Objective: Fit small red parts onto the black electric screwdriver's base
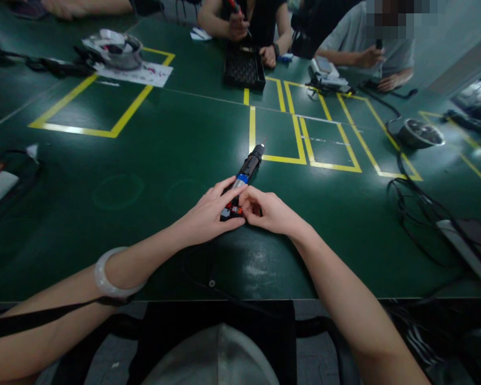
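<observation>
A black electric screwdriver (248,167) with a blue band lies on the green table (164,155), its tip pointing away from me. My left hand (208,214) rests over its near end, fingers stretched along the handle. My right hand (264,209) is curled beside it, fingertips pinching a small black and red part (231,210) at the tool's base. Both hands touch that part.
Yellow tape outlines (296,139) mark the table. A black tray (243,68) stands at the far side, where other people work with tools. A round fan-like part (420,133) and black cables (420,214) lie on the right. A covered assembly on paper (120,51) sits far left.
</observation>
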A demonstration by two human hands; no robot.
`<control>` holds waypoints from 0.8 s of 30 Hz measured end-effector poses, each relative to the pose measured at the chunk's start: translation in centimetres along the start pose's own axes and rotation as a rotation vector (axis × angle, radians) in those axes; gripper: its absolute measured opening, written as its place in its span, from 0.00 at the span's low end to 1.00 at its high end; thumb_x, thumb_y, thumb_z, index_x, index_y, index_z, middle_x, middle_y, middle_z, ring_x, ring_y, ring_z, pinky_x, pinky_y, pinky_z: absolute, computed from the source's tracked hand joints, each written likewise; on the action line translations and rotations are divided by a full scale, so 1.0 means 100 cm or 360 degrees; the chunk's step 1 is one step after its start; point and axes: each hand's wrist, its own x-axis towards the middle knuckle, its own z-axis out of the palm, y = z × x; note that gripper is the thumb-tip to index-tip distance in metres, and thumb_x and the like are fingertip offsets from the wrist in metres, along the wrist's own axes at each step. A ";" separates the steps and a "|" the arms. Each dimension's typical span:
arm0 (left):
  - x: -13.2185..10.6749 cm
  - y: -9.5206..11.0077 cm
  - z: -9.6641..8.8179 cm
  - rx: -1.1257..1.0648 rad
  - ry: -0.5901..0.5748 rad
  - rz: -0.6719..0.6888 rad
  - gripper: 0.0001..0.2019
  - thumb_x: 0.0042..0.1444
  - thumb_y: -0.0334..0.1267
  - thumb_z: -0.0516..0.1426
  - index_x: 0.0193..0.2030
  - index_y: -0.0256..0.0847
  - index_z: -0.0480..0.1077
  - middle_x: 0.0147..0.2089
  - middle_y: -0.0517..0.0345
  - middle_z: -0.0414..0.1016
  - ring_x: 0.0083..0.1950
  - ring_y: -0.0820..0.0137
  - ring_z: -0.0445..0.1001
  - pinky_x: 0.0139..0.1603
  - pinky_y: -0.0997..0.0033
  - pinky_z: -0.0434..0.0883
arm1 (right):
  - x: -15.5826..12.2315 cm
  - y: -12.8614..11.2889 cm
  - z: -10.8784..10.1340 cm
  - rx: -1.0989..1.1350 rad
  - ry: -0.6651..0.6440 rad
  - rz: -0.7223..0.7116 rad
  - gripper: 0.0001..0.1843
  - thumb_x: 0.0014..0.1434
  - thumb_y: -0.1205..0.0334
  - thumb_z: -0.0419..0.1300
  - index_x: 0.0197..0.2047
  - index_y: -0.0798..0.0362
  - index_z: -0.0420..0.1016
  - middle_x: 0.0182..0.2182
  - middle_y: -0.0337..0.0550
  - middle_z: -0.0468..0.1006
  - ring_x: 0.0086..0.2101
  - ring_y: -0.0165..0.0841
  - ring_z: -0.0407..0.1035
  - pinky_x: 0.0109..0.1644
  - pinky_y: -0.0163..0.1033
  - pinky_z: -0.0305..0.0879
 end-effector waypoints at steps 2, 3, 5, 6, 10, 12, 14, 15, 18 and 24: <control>0.002 0.001 0.000 0.0097 0.0000 -0.0011 0.35 0.61 0.54 0.56 0.73 0.44 0.60 0.78 0.44 0.44 0.75 0.48 0.53 0.72 0.47 0.55 | -0.001 0.001 -0.001 0.0001 0.0013 -0.0015 0.10 0.56 0.73 0.54 0.41 0.51 0.63 0.31 0.34 0.72 0.28 0.26 0.67 0.33 0.32 0.62; 0.003 0.001 0.000 0.0151 0.0002 -0.0020 0.33 0.61 0.55 0.56 0.71 0.45 0.63 0.78 0.44 0.44 0.73 0.47 0.55 0.71 0.45 0.57 | -0.001 0.002 -0.001 0.0005 0.0014 -0.0019 0.10 0.56 0.74 0.53 0.41 0.51 0.63 0.31 0.34 0.72 0.28 0.26 0.68 0.34 0.32 0.63; 0.005 0.002 0.000 0.0248 0.0013 -0.0036 0.31 0.61 0.56 0.56 0.68 0.48 0.67 0.78 0.45 0.45 0.70 0.46 0.59 0.67 0.43 0.60 | -0.001 0.002 -0.002 0.0025 0.0007 -0.0019 0.10 0.57 0.74 0.52 0.40 0.51 0.63 0.31 0.35 0.72 0.29 0.26 0.69 0.36 0.33 0.63; 0.006 0.003 -0.001 0.0286 0.0020 -0.0042 0.30 0.61 0.57 0.56 0.66 0.48 0.68 0.78 0.45 0.46 0.69 0.45 0.60 0.65 0.42 0.61 | -0.001 0.002 -0.002 0.0030 0.0005 -0.0018 0.10 0.57 0.74 0.51 0.40 0.51 0.63 0.31 0.35 0.72 0.30 0.27 0.69 0.36 0.33 0.63; 0.010 0.007 0.000 0.0368 0.0062 -0.0044 0.25 0.62 0.57 0.55 0.56 0.44 0.74 0.76 0.44 0.51 0.67 0.47 0.62 0.64 0.45 0.63 | 0.000 0.003 0.000 0.0036 0.0058 0.0004 0.09 0.59 0.72 0.49 0.41 0.51 0.63 0.30 0.34 0.71 0.30 0.28 0.68 0.37 0.34 0.63; 0.011 0.009 0.000 0.0397 0.0077 -0.0048 0.21 0.62 0.53 0.55 0.53 0.42 0.75 0.75 0.44 0.54 0.66 0.49 0.63 0.64 0.48 0.64 | 0.000 0.004 0.003 0.0051 0.0098 0.0024 0.08 0.59 0.72 0.49 0.41 0.51 0.63 0.29 0.34 0.71 0.29 0.28 0.68 0.38 0.34 0.63; 0.013 0.010 0.001 0.0439 0.0086 -0.0050 0.20 0.62 0.50 0.56 0.55 0.42 0.74 0.73 0.44 0.56 0.65 0.50 0.64 0.63 0.50 0.65 | 0.001 0.006 0.004 0.0026 0.0146 0.0047 0.08 0.59 0.71 0.48 0.40 0.50 0.62 0.29 0.34 0.71 0.29 0.28 0.68 0.37 0.35 0.63; 0.013 0.011 0.002 0.0465 0.0092 -0.0050 0.20 0.61 0.49 0.56 0.56 0.43 0.74 0.73 0.45 0.57 0.64 0.51 0.65 0.62 0.51 0.66 | 0.002 0.007 0.004 -0.0004 0.0181 0.0063 0.08 0.59 0.71 0.48 0.39 0.50 0.63 0.29 0.35 0.71 0.29 0.28 0.68 0.37 0.35 0.63; 0.013 0.011 0.002 0.0539 0.0124 -0.0035 0.21 0.60 0.48 0.57 0.58 0.46 0.73 0.70 0.47 0.61 0.61 0.53 0.67 0.60 0.53 0.68 | 0.003 0.010 0.003 -0.0065 0.0302 0.0114 0.08 0.59 0.71 0.48 0.39 0.51 0.64 0.29 0.35 0.72 0.28 0.29 0.68 0.37 0.35 0.63; 0.012 0.006 -0.003 0.0625 0.0159 -0.0033 0.21 0.57 0.48 0.59 0.57 0.51 0.75 0.66 0.48 0.63 0.57 0.54 0.68 0.56 0.53 0.70 | 0.003 0.014 -0.002 -0.0087 0.0327 0.0140 0.10 0.59 0.71 0.47 0.40 0.51 0.66 0.28 0.35 0.74 0.28 0.28 0.69 0.37 0.34 0.64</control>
